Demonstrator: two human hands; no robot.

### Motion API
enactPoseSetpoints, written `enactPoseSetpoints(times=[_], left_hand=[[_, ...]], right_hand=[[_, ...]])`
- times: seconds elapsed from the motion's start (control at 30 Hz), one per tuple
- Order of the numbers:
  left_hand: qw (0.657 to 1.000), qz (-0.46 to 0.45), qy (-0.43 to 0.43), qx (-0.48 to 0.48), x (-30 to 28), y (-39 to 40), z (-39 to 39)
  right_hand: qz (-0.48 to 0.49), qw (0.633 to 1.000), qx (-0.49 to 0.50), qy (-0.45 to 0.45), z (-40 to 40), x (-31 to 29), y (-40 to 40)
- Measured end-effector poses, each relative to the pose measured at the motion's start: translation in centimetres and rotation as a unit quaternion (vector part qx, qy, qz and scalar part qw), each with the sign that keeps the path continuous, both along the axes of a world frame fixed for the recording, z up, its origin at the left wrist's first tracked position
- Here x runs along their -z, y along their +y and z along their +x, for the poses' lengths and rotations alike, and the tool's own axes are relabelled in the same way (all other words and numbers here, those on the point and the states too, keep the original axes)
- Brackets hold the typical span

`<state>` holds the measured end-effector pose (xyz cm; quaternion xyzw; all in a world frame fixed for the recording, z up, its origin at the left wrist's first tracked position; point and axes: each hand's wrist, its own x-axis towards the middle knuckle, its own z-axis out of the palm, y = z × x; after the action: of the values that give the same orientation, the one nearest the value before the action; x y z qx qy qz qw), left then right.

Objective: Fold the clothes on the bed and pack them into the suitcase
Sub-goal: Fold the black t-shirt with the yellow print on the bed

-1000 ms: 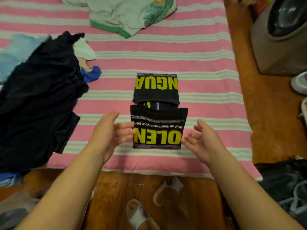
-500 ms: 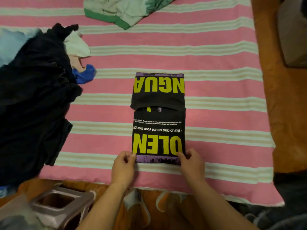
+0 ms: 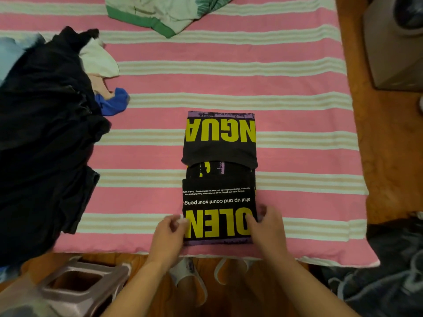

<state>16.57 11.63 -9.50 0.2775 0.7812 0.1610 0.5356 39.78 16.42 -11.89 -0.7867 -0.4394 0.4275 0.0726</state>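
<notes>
A black T-shirt (image 3: pixel 218 191) with big yellow letters lies folded into a narrow strip on the pink striped bed (image 3: pixel 297 156). Its near and far ends are both folded toward the middle. My left hand (image 3: pixel 168 236) pinches the near left side edge of the shirt. My right hand (image 3: pixel 267 227) grips the near right side edge, fingers curled on the cloth. A heap of dark clothes (image 3: pixel 45 145) lies at the bed's left, and a pale green-trimmed garment (image 3: pixel 160 12) lies at the far edge.
A white piece (image 3: pixel 98 58) and a blue piece (image 3: pixel 114 101) of clothing stick out of the dark heap. A brown plastic stool (image 3: pixel 75 284) stands at the lower left. Slippers (image 3: pixel 190 275) sit on the wooden floor below the bed's edge. Dark fabric (image 3: pixel 377 277) lies at the lower right.
My hands went from hovering open beside the shirt to taking hold of its near end, then slid up its two side edges. The view shifted forward and down.
</notes>
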Motion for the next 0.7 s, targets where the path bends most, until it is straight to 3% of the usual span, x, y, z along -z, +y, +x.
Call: enactPoseSetpoints(times=[0.1,0.3,0.4,0.47,0.57,0.7], left_hand=[[0.999,0.03,0.009,-0.017,1.8,3.6,-0.4],[0.991,0.095,0.085,-0.039,3.6,8.2,0.1],[0.992,0.09,0.079,-0.039,3.6,8.3,0.2],[0.993,0.084,0.07,-0.045,3.6,8.2,0.2],[0.994,0.078,0.028,-0.069,3.3,8.3,0.0],[0.994,0.069,0.012,-0.085,3.4,8.4,-0.6]], right_hand=[[0.074,0.996,0.019,0.035,-1.4,0.5,4.8],[0.074,0.994,0.075,-0.037,-0.3,2.2,9.0],[0.081,0.994,0.077,-0.001,-0.2,1.9,8.5],[0.093,0.995,0.024,0.033,-0.7,1.3,8.0],[0.111,0.992,-0.059,-0.002,-0.9,1.8,7.4],[0.103,0.995,0.002,-0.006,-0.7,1.9,6.6]])
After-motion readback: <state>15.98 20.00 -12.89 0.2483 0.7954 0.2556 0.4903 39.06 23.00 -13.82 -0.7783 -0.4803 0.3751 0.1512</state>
